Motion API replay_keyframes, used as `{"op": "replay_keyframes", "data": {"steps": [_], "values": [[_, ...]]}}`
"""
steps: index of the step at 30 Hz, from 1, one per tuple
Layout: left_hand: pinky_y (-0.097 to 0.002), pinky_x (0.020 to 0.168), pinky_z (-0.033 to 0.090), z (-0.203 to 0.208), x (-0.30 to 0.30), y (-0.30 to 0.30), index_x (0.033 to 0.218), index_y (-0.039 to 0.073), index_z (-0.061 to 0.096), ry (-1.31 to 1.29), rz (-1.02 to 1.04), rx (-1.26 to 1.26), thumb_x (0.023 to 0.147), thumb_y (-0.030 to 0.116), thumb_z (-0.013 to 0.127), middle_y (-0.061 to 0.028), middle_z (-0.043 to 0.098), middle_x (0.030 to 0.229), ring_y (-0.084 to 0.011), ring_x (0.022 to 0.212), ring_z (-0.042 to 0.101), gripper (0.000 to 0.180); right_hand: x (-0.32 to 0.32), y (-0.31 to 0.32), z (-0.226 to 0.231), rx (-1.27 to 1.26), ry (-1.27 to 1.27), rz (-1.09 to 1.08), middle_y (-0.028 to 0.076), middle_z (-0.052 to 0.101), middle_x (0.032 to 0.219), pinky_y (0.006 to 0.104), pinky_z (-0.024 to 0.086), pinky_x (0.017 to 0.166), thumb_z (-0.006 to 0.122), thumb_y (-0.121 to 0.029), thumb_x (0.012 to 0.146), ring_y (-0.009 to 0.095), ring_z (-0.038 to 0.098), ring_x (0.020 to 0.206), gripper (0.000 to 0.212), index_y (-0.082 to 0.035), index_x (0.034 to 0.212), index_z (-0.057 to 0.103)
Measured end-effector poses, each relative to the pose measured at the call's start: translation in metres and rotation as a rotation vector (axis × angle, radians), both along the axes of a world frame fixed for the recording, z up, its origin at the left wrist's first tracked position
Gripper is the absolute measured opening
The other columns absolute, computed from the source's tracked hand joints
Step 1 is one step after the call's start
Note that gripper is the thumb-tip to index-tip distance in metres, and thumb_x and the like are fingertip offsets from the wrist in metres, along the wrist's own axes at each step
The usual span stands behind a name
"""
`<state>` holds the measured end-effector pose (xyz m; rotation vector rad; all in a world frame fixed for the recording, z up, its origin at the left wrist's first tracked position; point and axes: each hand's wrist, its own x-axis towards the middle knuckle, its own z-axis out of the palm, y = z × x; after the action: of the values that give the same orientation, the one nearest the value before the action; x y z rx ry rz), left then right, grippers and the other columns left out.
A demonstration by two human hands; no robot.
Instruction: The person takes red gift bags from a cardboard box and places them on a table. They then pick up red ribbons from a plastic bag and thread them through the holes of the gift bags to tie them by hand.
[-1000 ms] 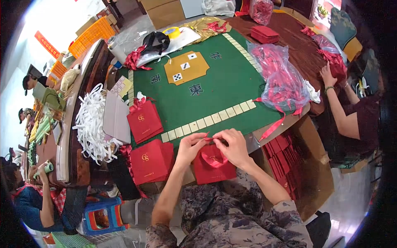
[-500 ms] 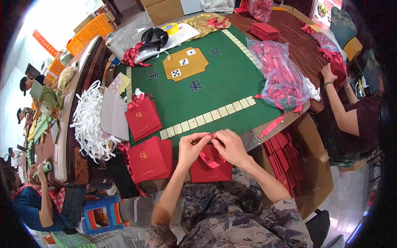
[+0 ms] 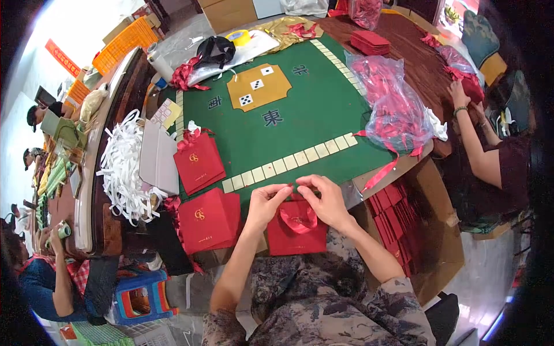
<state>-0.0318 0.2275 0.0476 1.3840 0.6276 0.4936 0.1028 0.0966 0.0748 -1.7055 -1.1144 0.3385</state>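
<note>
A small red paper gift bag (image 3: pixel 297 241) stands against the table's near edge, right in front of me, with a looped red ribbon handle (image 3: pixel 300 226) hanging over its face. Above its top edge, my left hand (image 3: pixel 266 205) pinches thumb and forefinger on a bit of red ribbon. My right hand (image 3: pixel 324 203) is likewise pinched on the ribbon, its fingertips a small gap from the left's. Most of the ribbon between them is hidden by the fingers. Left of my left hand lie more red gift bags (image 3: pixel 205 222), and another stack of red bags (image 3: pixel 199 164) sits just behind them.
On the green table mat (image 3: pixel 323 121) lies a clear plastic bag of red ribbons (image 3: pixel 392 109). White ribbon strips (image 3: pixel 127 167) heap beside a grey box (image 3: pixel 160 158). A cardboard carton of red bags (image 3: pixel 395 225) is at lower right. A co-worker's hand (image 3: pixel 459 95) works at the right.
My fingertips have parted slightly from each other above the bag. The bag has shifted a little to the right. At the right, the co-worker's hands and red item have moved slightly.
</note>
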Motion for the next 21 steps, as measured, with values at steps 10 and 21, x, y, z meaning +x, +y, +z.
{"op": "replay_keyframes", "data": {"steps": [10, 21], "values": [[-0.0236, 0.08, 0.051, 0.001, 0.012, -0.006, 0.11, -0.003, 0.07, 0.046, -0.155, 0.048, 0.093, 0.009, 0.067, -0.003, 0.071, 0.098, -0.0072, 0.087, 0.062, 0.021, 0.027, 0.006, -0.014, -0.019, 0.309, 0.17, 0.002, 0.067, 0.083, 0.0269, 0.05, 0.071, 0.065, -0.016, 0.093, 0.009, 0.06, 0.077, 0.016, 0.0, 0.094, 0.067], [-0.0318, 0.094, 0.049, -0.006, -0.02, -0.034, 0.132, -0.002, 0.05, -0.011, -0.316, 0.076, 0.083, 0.005, 0.077, -0.0057, 0.063, 0.12, -0.0127, 0.107, 0.059, 0.056, 0.067, 0.01, -0.022, 0.048, 0.368, 0.039, 0.0, 0.062, 0.078, 0.0254, 0.046, 0.068, 0.063, -0.018, 0.096, 0.007, 0.054, 0.074, 0.019, 0.0, 0.09, 0.063]]}}
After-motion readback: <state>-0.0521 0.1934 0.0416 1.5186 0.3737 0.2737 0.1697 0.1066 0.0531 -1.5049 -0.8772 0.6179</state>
